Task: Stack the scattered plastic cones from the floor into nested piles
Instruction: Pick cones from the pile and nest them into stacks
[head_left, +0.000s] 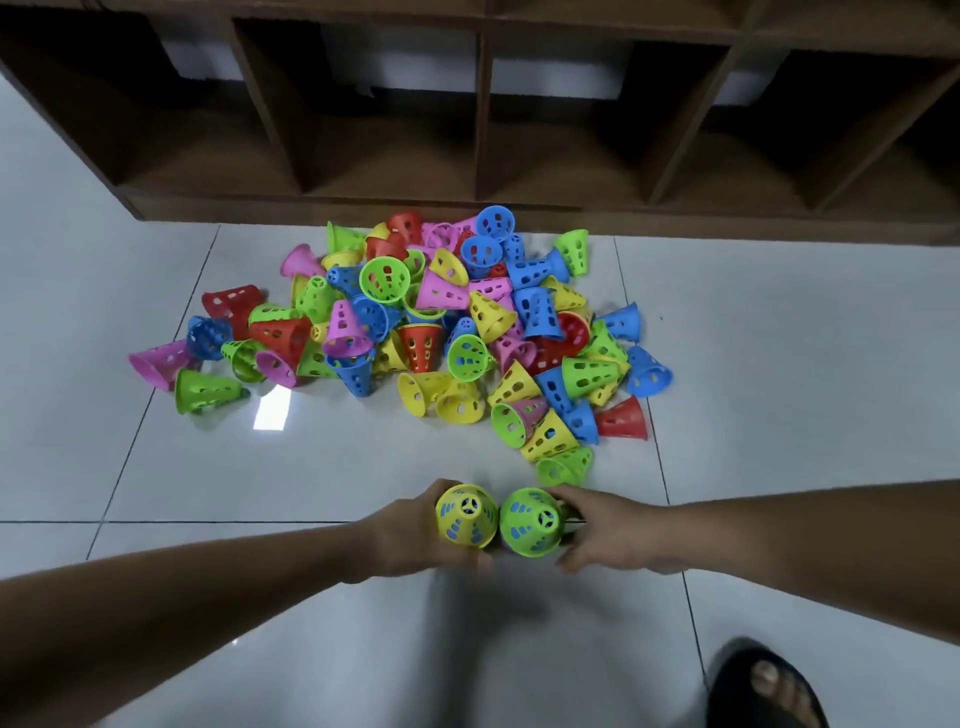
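Left hand (410, 530) and right hand (615, 535) curl their fingers (567, 494) round a yellow cone (466, 515) and a green cone (532, 522), tip-up, likely pile bases.

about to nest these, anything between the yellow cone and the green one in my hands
Nothing visible: the yellow cone in the left hand and the green cone in the right hand sit side by side.
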